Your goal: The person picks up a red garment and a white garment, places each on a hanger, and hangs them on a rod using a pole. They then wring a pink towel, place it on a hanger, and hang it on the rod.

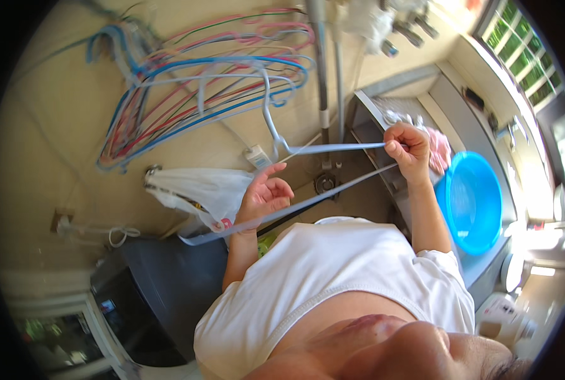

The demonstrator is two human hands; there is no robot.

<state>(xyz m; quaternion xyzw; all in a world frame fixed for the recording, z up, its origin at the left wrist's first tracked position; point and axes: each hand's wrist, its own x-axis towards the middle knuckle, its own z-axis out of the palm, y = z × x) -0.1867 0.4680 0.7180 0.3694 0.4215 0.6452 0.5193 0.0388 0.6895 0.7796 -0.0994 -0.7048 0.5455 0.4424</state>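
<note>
A pale blue-grey clothes hanger [339, 147] is stretched out in front of my chest, its hook pointing up towards the wall. My right hand [409, 147] pinches one end of it between thumb and fingers. My left hand [266, 192] has its fingers apart and holds nothing. The hanger's long lower bar passes across my left wrist, on the camera's side; whether it touches the skin I cannot tell. The hanger's far end reaches left beyond that wrist. Above my left hand, many coloured hangers [206, 116] hang bunched together, and the held hanger's hook overlaps them in view.
A white plastic bag [201, 190] hangs on the wall left of my left hand. A blue basin [472, 204] and pink cloth [438, 151] are beside my right arm. A metal pole [321, 71] stands ahead. At lower left is a dark appliance [178, 285].
</note>
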